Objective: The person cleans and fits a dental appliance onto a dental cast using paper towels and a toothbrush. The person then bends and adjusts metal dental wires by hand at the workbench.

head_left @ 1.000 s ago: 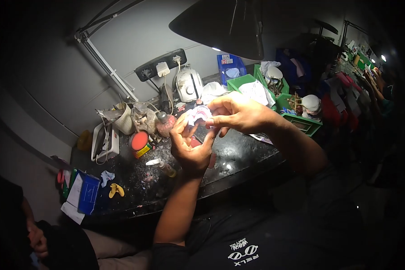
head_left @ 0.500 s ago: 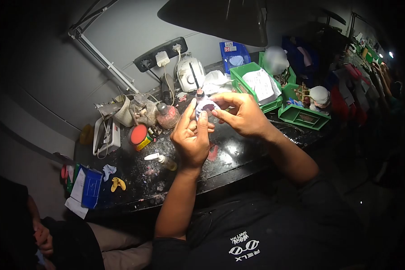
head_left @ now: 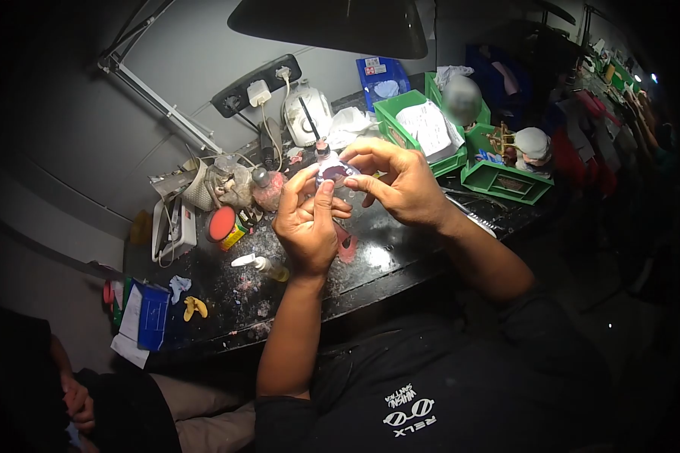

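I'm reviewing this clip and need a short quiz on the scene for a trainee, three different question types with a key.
1. Multiple choice: how many of the wearer's hands hold the small pale-rimmed piece? A: none. B: one. C: both.
2. True or false: the yellow piece lies inside the blue container.
3. Fill in the blank: the bin bearing the white paper is ____ in colour.

Key
1. C: the left hand and the right hand both have fingers on it.
2. False: the yellow piece lies on the black bench, beside the blue container.
3. Green.
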`<control>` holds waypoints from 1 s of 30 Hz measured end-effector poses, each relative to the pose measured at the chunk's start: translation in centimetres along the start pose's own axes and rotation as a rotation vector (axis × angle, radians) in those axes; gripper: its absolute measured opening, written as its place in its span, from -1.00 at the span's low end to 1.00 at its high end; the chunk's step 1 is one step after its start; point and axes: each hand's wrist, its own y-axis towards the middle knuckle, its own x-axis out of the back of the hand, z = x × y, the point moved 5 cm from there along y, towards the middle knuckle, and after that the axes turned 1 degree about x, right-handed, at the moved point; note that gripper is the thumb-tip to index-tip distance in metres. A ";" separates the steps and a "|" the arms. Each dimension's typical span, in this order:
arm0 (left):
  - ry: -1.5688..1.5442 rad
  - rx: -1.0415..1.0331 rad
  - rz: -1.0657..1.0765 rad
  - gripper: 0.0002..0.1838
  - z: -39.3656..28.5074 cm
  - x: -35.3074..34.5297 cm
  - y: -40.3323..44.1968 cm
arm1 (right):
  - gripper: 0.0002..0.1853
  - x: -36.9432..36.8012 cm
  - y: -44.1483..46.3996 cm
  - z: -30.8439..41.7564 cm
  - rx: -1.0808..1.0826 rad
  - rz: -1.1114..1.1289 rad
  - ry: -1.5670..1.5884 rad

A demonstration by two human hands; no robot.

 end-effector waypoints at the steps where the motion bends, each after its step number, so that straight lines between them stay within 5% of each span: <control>1: -0.012 0.003 -0.001 -0.66 0.1 0.0 0.0 | -0.67 0.0 0.0 0.1 0.037 -0.005 -0.013; 30: 0.023 0.038 -0.028 -0.71 0.5 0.0 -0.1 | -0.66 -0.2 -0.3 0.1 0.132 -0.061 -0.210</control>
